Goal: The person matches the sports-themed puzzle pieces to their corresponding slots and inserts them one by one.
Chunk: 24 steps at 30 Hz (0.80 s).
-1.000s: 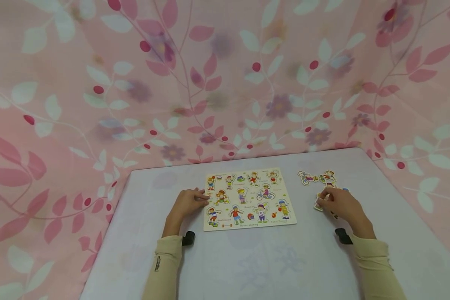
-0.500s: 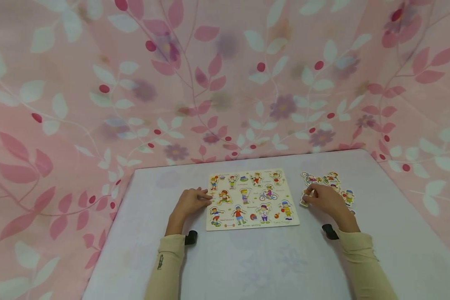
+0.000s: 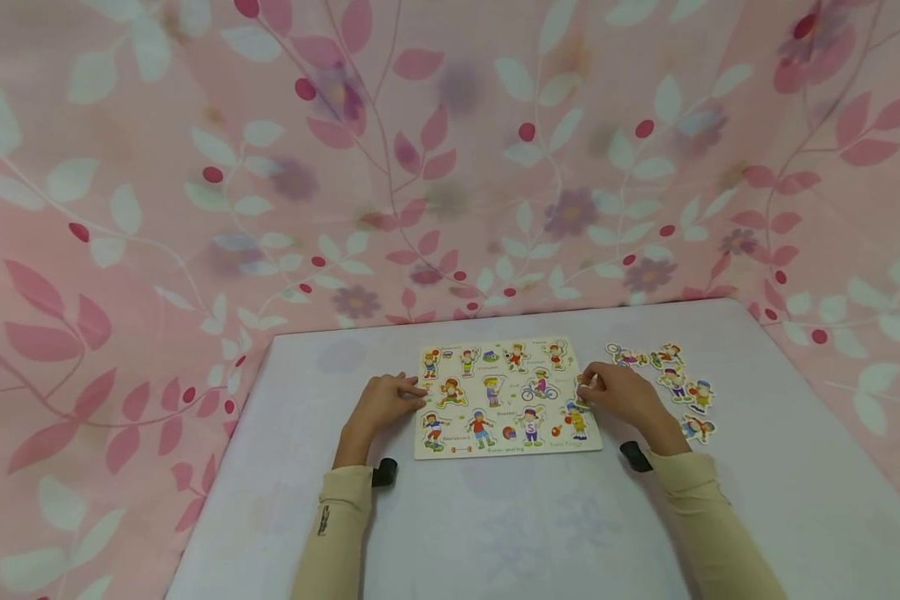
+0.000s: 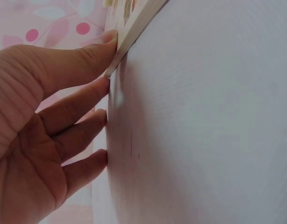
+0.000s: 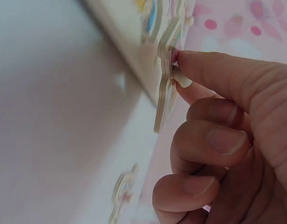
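A cream wooden puzzle board (image 3: pixel 429 453) with colourful sports figures lies flat on the table. At its left edge, my left hand (image 3: pixel 384 404) pinches the board; the left wrist view shows the thumb (image 4: pixel 87 58) on top and the index fingertip at the side. Over the board's right edge, my right hand (image 3: pixel 630 398) holds a puzzle piece (image 5: pixel 163 93) by its small white peg (image 5: pixel 183 78) between thumb and index finger. The piece stands tilted in the right wrist view, and my fingers mostly hide its picture from the head view. The other right fingers (image 5: pixel 204 144) are curled.
Several loose puzzle pieces (image 3: pixel 675 385) lie right of the board, a bicycle-shaped piece (image 3: pixel 625 356) among them. A white cloth (image 3: pixel 495 517) covers the table. Pink floral fabric (image 3: pixel 450 167) hangs behind and at the sides.
My right hand has carried the puzzle piece left, from among the loose pieces to the board's right edge, uncovering the pieces behind it. My left hand has stayed at the left edge.
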Each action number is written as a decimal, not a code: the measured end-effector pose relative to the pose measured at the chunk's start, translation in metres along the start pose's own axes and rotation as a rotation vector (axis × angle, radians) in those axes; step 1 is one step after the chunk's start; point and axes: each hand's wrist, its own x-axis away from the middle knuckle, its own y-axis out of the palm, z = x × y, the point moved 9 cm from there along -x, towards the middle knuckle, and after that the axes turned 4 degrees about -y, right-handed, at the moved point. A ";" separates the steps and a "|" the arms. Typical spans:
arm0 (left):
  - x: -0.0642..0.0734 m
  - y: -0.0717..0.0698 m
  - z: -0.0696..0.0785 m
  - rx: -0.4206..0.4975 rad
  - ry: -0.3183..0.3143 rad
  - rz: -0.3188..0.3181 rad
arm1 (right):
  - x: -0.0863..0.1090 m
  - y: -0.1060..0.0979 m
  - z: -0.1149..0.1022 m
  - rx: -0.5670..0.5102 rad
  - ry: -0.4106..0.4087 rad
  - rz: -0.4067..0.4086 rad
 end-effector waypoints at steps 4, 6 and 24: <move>0.000 0.000 0.000 0.007 -0.004 -0.005 | -0.007 0.006 -0.016 -0.003 -0.038 -0.013; 0.000 -0.001 0.001 0.004 0.007 0.001 | -0.011 0.009 -0.024 0.006 -0.065 -0.016; 0.001 -0.002 0.004 0.002 0.025 0.000 | -0.046 0.043 -0.081 0.018 -0.181 -0.085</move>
